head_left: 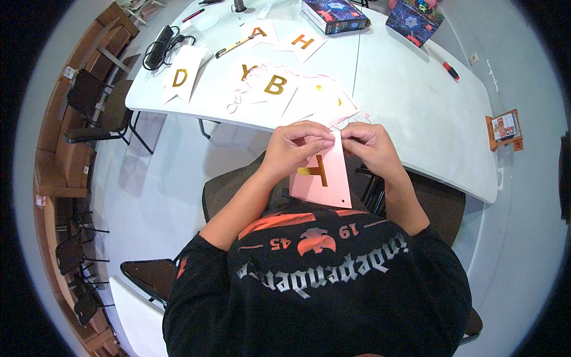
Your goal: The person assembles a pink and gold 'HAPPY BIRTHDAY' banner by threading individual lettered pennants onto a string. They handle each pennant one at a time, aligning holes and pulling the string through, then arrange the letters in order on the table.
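A pink banner card [336, 178] with a gold letter hangs sideways in front of my chest, a small hole in its lower corner. My left hand [303, 146] is closed on the card's upper end, thumb and fingers pinching it. Close beside it, the fingertips of my right hand [369, 146] are pressed together at the card's upper corner. What they pinch is too small to make out. Thin pink ribbon [342, 124] shows just beyond my fingertips. It runs back over white pennant cards, one of them a card with a gold letter [275, 86].
More lettered pennants [183, 74] lie on the white table [410, 113]. Farther back are a yellow cutter-like tool [238, 45], a black power strip with cable [159, 47], and a dark patterned box [336, 16]. A red-black screwdriver-like tool [446, 64] lies right. Chairs [98, 107] stand left.
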A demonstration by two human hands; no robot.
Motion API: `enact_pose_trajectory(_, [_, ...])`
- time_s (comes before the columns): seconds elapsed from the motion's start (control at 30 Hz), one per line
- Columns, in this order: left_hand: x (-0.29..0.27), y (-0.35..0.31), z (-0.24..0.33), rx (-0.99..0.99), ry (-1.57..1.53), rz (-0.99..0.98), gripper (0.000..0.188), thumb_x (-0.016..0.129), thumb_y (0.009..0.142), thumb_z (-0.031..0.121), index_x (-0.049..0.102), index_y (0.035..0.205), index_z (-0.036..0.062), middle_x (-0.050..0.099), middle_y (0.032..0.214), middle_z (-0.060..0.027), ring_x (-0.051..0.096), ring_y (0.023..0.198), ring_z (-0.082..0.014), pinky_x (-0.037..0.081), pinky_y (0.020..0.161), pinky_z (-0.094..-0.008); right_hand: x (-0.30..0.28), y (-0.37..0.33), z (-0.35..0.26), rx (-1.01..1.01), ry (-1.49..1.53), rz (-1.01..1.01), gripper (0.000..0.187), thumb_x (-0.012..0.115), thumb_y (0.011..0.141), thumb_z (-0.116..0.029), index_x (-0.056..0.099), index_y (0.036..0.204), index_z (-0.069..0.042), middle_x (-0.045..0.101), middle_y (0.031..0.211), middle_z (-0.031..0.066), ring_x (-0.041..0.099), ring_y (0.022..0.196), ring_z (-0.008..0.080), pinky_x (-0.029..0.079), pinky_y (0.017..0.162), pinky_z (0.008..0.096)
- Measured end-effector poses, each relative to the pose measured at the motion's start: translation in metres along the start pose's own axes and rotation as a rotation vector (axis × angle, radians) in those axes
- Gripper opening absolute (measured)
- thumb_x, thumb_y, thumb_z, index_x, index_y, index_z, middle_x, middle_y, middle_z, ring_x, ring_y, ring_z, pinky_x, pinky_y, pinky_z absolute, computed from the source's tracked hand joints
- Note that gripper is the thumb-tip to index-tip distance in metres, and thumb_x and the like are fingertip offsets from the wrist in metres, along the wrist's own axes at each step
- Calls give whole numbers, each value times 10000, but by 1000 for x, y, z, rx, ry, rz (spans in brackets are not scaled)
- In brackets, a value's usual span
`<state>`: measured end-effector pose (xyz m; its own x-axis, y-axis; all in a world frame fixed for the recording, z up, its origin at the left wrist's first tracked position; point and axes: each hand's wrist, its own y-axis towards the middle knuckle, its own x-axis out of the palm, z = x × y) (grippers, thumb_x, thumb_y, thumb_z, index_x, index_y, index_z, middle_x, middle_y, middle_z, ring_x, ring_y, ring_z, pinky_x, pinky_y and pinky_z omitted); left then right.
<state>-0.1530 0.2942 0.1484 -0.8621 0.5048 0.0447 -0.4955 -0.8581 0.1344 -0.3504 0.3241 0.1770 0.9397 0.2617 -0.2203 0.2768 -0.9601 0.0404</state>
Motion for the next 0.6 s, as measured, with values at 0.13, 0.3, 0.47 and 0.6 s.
enact_pose_trajectory(0.13, [4, -2, -7, 45, 128, 11, 80, 629, 823, 87, 647, 858, 17, 601, 902, -40, 525, 745, -69, 428, 649, -217, -2, 0, 6, 30, -65, -18, 121, 579, 813, -29, 659, 886, 25, 607, 713, 45, 559, 623, 92, 453, 567, 225])
enact_pose_trajectory(0.3, [8, -2, -17, -12, 140, 86, 89, 595, 854, 100, 604, 872, 14, 592, 865, -26, 502, 727, -53, 409, 633, -197, 0, 4, 21, 123, 16, -29, 149, 567, 828, -57, 657, 904, 34, 630, 727, 46, 570, 644, 93, 469, 597, 229])
enact_pose_trajectory(0.47, [8, -3, -22, -194, 44, 105, 77, 629, 824, 71, 630, 873, 12, 606, 848, -30, 513, 701, -54, 414, 612, -191, -1, 4, 30, 133, 75, -10, 156, 571, 822, -53, 656, 916, 38, 636, 733, 34, 570, 650, 87, 471, 617, 225])
enact_pose_trajectory(0.6, [9, -4, -22, 18, 77, 103, 71, 660, 788, 47, 675, 851, 20, 617, 879, -43, 543, 732, -73, 428, 632, -196, -2, 3, 32, 90, 27, -32, 156, 568, 821, -49, 655, 916, 40, 634, 731, 29, 566, 647, 85, 470, 618, 224])
